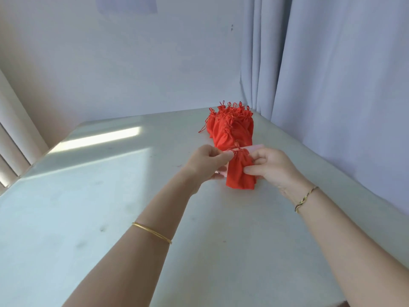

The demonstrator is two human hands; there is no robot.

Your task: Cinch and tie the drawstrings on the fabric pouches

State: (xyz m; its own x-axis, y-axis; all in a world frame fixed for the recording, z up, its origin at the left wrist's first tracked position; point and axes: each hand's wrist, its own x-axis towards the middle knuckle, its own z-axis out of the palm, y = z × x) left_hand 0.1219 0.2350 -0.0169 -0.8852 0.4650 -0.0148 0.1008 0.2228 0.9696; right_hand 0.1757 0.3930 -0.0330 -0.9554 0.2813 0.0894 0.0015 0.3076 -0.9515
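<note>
A small red fabric pouch (pixel 239 176) hangs between my hands just above the white table (pixel 110 207), its neck gathered at the top. My left hand (pixel 208 161) pinches the red drawstring (pixel 235 150) at the pouch's neck from the left. My right hand (pixel 269 167) grips the pouch's right side, thumb and fingers closed on the cloth. Behind them lies a heap of several red pouches (pixel 230 125) with knotted strings sticking up.
A pale pink flat object (pixel 254 148) lies on the table under my hands, mostly hidden. A grey curtain (pixel 332 85) hangs along the table's right edge. A white wall stands behind, window blinds (pixel 8 140) at far left. A sunlit strip (pixel 95 139) crosses the tabletop.
</note>
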